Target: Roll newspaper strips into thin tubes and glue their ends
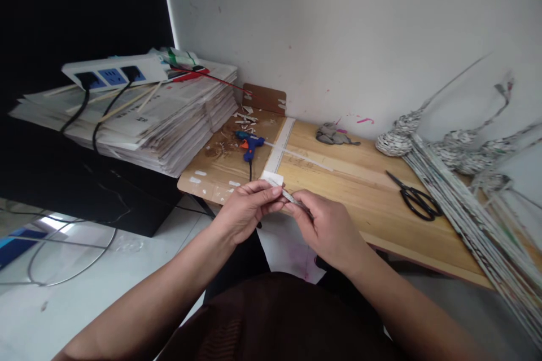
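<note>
Above the table's front edge, my left hand (248,206) pinches a thin rolled newspaper tube (290,197) between thumb and fingers. My right hand (328,223) is closed round the same tube, whose far part is hidden in the palm. A small white piece of paper (273,178) shows just past the left fingertips; I cannot tell whether it is held or lies on the table. Beyond the left hand, a blue glue gun (253,149) rests on a brown board (203,166), with a long clear glue stick (302,156) extending from its back to the right.
A tall newspaper stack (178,135) at left carries a power strip (114,72) with two plugged cords. Black scissors (419,203) lie on the wooden table (355,192). At right are a bundle of paper tubes (461,225) and several woven paper pieces (393,142). A grey cloth (332,134) sits by the wall.
</note>
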A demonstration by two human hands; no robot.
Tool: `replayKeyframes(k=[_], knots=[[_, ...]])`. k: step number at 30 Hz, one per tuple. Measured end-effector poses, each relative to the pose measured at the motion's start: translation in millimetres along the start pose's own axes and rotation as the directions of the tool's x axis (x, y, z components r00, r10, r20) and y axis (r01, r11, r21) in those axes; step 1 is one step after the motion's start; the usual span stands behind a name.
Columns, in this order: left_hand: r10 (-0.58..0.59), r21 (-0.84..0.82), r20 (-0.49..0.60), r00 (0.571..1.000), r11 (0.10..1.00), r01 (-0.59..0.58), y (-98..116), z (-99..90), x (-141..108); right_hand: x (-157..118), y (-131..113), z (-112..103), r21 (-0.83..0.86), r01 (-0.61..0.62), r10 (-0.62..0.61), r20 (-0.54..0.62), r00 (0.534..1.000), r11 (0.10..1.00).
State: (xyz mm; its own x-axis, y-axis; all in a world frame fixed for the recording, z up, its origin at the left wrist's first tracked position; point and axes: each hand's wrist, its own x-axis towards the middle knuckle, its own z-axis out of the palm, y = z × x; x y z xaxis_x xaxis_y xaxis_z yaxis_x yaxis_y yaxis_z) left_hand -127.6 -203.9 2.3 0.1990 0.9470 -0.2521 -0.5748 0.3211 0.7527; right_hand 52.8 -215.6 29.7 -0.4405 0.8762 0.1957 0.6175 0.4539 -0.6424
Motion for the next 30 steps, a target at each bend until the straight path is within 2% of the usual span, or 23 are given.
replayKeyframes(k=[2, 5, 12, 15, 19, 22, 26, 28, 30], knots=[[0.005, 0.009, -0.005, 1.0, 1.0, -0.005, 0, 1.0, 0, -1, -1, 1, -0.085, 0.037, -0.037, 0.0, 0.999, 0.996], [0.015, 0.027, -0.008, 1.0, 1.0, -0.015, 1, 2.1, -1, -1, -1, -1, -0.1, 0.025, -0.023, 0.028, 0.999, 0.995], [0.022, 0.091, 0.004, 1.0, 0.996, -0.022, 1, 0.4, -4, 0, -5, -9, 0.049, -0.01, 0.006, 0.089, 0.996, 0.999], [0.025, 0.1, 0.021, 0.999, 0.995, -0.027, 0, -1.6, -3, 1, -3, -11, 0.158, -0.099, 0.074, 0.154, 0.985, 0.982], [0.01, 0.102, 0.046, 0.999, 0.995, -0.015, 0, -3.6, -2, 3, 6, -10, 0.393, -0.327, 0.185, 0.358, 0.915, 0.86], [-0.004, 0.096, 0.059, 0.998, 0.995, -0.002, 0, -4.1, -2, 5, 14, -6, 0.53, -0.443, 0.178, 0.477, 0.861, 0.723], [-0.02, 0.099, 0.06, 0.998, 0.995, 0.014, 0, -4.8, -3, 5, 20, 0, 0.626, -0.535, 0.148, 0.561, 0.814, 0.567], [-0.028, 0.108, 0.053, 0.998, 0.994, 0.022, 0, -5.5, -3, 4, 19, 1, 0.614, -0.533, 0.153, 0.561, 0.814, 0.582], [-0.041, 0.122, 0.042, 0.998, 0.992, 0.035, -1, -6.4, -2, 1, 15, 1, 0.538, -0.43, 0.175, 0.461, 0.87, 0.725]])
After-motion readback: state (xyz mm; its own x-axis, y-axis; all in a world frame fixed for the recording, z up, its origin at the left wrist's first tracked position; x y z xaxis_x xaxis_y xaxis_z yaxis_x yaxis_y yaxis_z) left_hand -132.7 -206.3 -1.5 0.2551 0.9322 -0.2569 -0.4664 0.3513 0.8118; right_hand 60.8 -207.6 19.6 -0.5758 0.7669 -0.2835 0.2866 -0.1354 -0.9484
